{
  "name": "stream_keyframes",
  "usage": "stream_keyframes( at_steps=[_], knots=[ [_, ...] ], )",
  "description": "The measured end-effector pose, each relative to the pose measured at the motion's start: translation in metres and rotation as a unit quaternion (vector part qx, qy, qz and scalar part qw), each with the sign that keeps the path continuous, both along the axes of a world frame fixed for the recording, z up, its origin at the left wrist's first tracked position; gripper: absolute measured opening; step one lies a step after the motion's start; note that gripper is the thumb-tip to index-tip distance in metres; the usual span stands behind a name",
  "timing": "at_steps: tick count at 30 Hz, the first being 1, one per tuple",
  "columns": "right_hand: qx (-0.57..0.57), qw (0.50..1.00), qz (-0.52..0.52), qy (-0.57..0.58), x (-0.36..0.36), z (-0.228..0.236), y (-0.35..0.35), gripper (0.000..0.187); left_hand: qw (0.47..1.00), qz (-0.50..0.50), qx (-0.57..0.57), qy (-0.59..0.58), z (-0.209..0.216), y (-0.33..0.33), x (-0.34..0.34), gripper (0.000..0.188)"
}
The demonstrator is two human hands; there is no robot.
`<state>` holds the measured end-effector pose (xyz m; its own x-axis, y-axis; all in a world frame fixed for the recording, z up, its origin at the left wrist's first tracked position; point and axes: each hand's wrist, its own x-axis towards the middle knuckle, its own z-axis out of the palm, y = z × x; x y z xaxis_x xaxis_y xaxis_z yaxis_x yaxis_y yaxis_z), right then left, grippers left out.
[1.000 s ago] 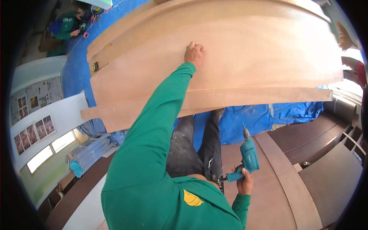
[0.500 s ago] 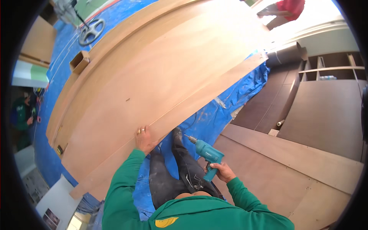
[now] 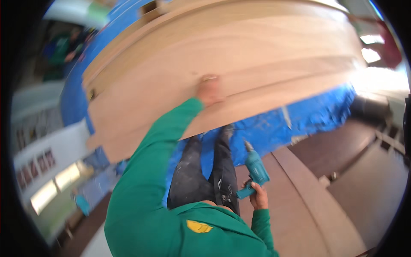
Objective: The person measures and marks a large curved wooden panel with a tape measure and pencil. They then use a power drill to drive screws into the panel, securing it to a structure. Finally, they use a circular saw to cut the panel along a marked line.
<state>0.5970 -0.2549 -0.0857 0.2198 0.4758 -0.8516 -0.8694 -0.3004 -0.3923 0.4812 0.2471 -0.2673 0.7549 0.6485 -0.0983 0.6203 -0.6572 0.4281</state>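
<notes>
My right hand is closed round the handle of a teal power drill, which points away from me, its chuck over the blue sheet. My left hand is stretched out over a large pale wood panel, close to a strip or seam along its near side. Motion smears its fingers, so I cannot tell how they are bent or whether they touch the wood. A small dark mark shows on the panel just left of that hand.
A blue sheet covers the floor round my feet. Brown boards lie at my right, with a dark roll beyond. A cardboard box stands behind the panel. Other people show at far left and far right.
My left hand has moved forward from the panel's near edge, farther in over the wood. The view has swung leftward. My right hand still holds the drill, now pointing more straight ahead.
</notes>
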Motion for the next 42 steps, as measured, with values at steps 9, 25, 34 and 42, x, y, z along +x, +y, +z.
stream_keyframes(
  at_steps=[9, 25, 34, 42],
  knots=[
    [0.006, 0.998, 0.063, -0.015, 0.009, 0.000, 0.013, 0.064, 0.995, 0.054, 0.062, -0.048, 0.007, 0.039, 0.126, 0.098],
    [0.227, 0.961, 0.149, 0.052, 0.072, -0.129, 0.222, 0.057, 0.872, 0.464, -0.120, 0.098, 0.060, -0.347, -0.302, 0.059],
    [0.242, 0.936, 0.243, 0.082, 0.153, -0.205, 0.353, 0.048, 0.685, 0.464, -0.395, 0.400, 0.133, -0.689, -0.465, 0.053],
    [-0.051, 0.881, 0.414, -0.221, 0.143, -0.178, 0.360, 0.066, 0.526, 0.644, -0.549, 0.085, 0.085, -0.701, -0.439, 0.051]
  ],
)
